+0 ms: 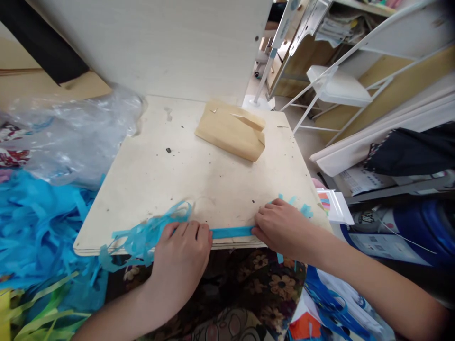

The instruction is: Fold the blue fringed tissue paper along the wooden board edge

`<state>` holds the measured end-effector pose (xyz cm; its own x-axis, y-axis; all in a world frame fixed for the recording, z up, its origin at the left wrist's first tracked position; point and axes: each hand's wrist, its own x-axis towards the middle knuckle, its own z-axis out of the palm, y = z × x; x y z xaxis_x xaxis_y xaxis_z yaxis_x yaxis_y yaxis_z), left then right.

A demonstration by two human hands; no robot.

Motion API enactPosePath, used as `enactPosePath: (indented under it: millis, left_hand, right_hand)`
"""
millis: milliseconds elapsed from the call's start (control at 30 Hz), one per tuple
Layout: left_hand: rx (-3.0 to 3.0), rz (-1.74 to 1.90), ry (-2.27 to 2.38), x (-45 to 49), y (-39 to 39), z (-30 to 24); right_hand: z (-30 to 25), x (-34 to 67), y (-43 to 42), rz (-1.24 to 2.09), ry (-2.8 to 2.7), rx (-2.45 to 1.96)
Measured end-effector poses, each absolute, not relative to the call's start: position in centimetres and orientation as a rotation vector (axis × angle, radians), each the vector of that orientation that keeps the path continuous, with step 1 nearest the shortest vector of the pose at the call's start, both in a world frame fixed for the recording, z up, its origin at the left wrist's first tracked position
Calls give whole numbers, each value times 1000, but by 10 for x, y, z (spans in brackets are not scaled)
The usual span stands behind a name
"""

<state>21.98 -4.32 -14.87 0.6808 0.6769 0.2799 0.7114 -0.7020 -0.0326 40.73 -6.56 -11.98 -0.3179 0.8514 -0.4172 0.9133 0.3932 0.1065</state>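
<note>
A pale wooden board [199, 175] lies in front of me. Along its near edge runs a flat blue paper strip [231, 232]. My left hand [181, 255] presses the strip's left part with curled fingers, next to a tangle of blue paper shreds [145, 234]. My right hand [280, 227] pinches the strip's right end against the board edge, with small blue scraps [305, 210] just beyond it. The strip is stretched straight between both hands.
A folded tan paper packet [232, 130] lies at the board's far side. Crumpled clear plastic [71, 132] and heaps of blue and green-yellow shreds [31, 237] fill the left. White shelving [341, 85] and a blue container [408, 232] stand right. Floral fabric [249, 284] lies below.
</note>
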Motion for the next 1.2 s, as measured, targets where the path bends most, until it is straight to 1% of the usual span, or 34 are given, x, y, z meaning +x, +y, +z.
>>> enactPosePath:
  millis: [300,400,467,533,633,733,867,967,1067,1200]
  left_hand:
    - [-2709,-307,-1089,220,-51,-150]
    - [-2632,-380,-1015,224,-58,-149]
    - [-2567,-435,-933,226,-64,-150]
    - [-2534,-444,-894,226,-70,-154]
    - [-2549,-478,-948,222,-78,-163]
    - [-2615,-528,-1048,219,-83,-170]
    - [-2649,-541,-1118,219,-86,-173]
    - [-2626,-543,-1134,219,-88,-172]
    - [-2602,-527,-1193,218,-91,-171]
    - [-2598,-537,-1236,218,-94,-173]
  right_hand:
    - [-107,400,-49,-321,2118,1497]
    - [-103,392,-45,-307,2052,1506]
    - [-103,383,-50,-195,2067,1534]
    - [-109,374,-61,47,2163,1574]
    - [-125,366,-85,501,2338,1655]
    - [-145,362,-109,724,2339,1837]
    - [-166,349,-130,839,2168,2092]
    - [-174,335,-135,865,2047,2218]
    - [-175,326,-135,791,2016,2263]
    - [-173,319,-133,731,2006,2213]
